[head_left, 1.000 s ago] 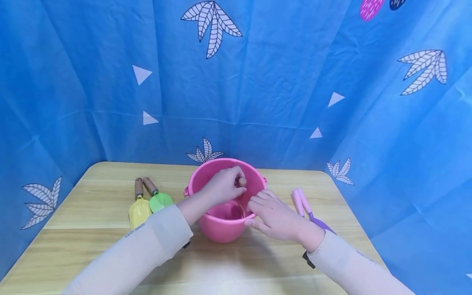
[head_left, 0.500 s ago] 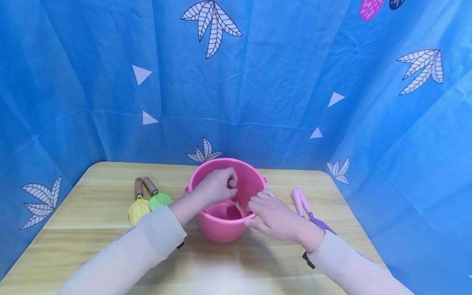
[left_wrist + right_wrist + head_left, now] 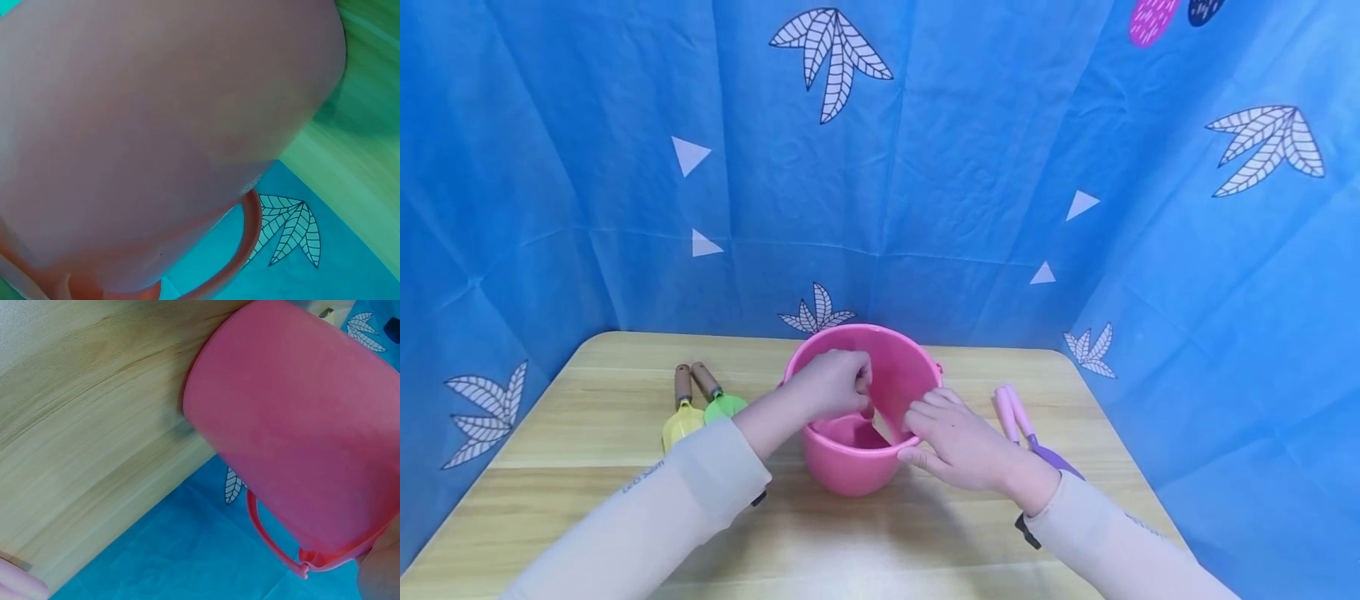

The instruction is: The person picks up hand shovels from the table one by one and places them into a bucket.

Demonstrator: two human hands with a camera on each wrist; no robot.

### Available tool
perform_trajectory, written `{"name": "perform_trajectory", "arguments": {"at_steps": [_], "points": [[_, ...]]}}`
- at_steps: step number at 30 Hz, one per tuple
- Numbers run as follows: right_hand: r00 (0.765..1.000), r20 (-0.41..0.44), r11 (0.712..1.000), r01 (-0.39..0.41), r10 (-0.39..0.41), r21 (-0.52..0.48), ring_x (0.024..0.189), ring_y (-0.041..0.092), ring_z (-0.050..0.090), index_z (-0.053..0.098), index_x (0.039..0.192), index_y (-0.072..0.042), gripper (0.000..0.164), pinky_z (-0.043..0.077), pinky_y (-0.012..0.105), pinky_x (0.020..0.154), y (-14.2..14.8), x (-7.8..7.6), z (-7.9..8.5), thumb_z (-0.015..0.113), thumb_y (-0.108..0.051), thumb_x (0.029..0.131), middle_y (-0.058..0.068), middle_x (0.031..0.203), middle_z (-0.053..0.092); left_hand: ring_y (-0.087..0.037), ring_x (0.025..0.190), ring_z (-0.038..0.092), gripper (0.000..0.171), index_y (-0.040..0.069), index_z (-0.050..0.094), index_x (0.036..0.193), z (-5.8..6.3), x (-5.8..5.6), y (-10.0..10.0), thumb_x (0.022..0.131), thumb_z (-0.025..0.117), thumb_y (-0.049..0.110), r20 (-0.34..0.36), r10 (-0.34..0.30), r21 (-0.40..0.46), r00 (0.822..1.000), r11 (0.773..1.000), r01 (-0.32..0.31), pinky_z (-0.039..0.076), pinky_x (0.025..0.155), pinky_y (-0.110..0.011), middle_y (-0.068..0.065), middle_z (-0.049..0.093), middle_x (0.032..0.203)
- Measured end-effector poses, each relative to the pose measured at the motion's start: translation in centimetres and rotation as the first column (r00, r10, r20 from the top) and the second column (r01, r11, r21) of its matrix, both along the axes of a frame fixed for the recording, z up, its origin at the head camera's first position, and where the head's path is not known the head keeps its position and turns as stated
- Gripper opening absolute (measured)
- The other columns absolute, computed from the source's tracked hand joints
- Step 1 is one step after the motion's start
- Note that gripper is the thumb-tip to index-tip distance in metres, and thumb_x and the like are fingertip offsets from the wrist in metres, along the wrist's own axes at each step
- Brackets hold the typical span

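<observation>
Pink bucket point(image 3: 853, 475) is stood upright mid-table point(image 3: 587, 508), its near-R rim gripped by R hand point(image 3: 958, 437), thumb outside, fingers hooked in. Inside, pale-bladed tool point(image 3: 887, 428), pt. hidden, is held in curled L hand point(image 3: 833, 385). Yellow scoop point(image 3: 682, 427) & green scoop point(image 3: 724, 407) are laid at L; purple-bladed tool point(image 3: 1056, 460) is laid at R.

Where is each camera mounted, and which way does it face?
Head: on the head, facing forward and down at the pink bucket; left hand, right hand and sleeves show.
Left wrist: on that wrist, facing the bucket's outside; no body part clear.
Right wrist: on that wrist, facing the bucket's outside; hand's edge shows.
Both wrist views share bucket, handle and blue cloth.
</observation>
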State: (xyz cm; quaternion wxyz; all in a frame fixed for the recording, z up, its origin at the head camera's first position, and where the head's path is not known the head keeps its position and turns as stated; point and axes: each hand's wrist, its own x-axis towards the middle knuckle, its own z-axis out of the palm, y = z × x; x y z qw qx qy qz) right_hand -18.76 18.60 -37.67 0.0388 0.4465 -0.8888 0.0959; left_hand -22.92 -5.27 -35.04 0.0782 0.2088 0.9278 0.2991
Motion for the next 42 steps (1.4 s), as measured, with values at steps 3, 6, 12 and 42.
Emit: {"name": "perform_trajectory", "arguments": {"at_steps": [3,6,12,42], "points": [[1.000,0.001,1.000,0.003,-0.003,0.002,0.102,0.005,0.045,0.058,0.102,-0.027,0.037,0.037,0.036,0.104,-0.01,0.03,-0.02,0.042,-0.060,0.101,-0.015,0.097,0.052,-0.017,0.068,0.058,0.028,0.014,0.058,0.087,0.10,0.12,-0.05,0.078,0.084,0.010,0.017,0.007,-0.022,1.000,1.000,-0.007,0.051,0.066,-0.028,-0.001,0.059,0.071],[1.000,0.000,1.000,0.003,-0.003,0.005,0.102,0.005,0.045,0.058,0.103,-0.026,0.038,0.037,0.035,0.103,-0.03,0.04,-0.03,0.041,-0.060,0.101,-0.015,0.097,0.052,-0.017,0.067,0.059,0.028,0.013,0.059,0.086,0.23,0.20,-0.11,0.077,0.086,0.011,0.032,0.011,-0.038,0.999,0.999,-0.010,0.052,0.064,-0.028,-0.001,0.061,0.071],[1.000,0.005,1.000,0.003,-0.003,0.005,0.102,0.005,0.045,0.059,0.104,-0.026,0.036,0.037,0.035,0.103,0.06,0.05,-0.03,0.043,-0.059,0.101,-0.016,0.098,0.053,-0.017,0.067,0.061,0.028,0.011,0.061,0.085,0.34,0.25,-0.28,0.076,0.088,0.014,0.047,0.016,-0.084,0.999,0.996,-0.012,0.054,0.061,-0.027,0.000,0.062,0.071],[1.000,-0.007,1.000,-0.017,0.017,-0.019,0.104,0.005,0.046,0.059,0.104,-0.027,0.034,0.035,0.035,0.105,0.07,-0.02,-0.18,0.043,-0.057,0.102,-0.016,0.099,0.054,-0.017,0.070,0.062,0.028,0.012,0.065,0.090,0.24,0.50,-0.18,0.076,0.088,0.021,0.081,-0.003,-0.329,0.997,0.944,0.029,0.056,0.065,-0.029,0.000,0.063,0.073]]}}
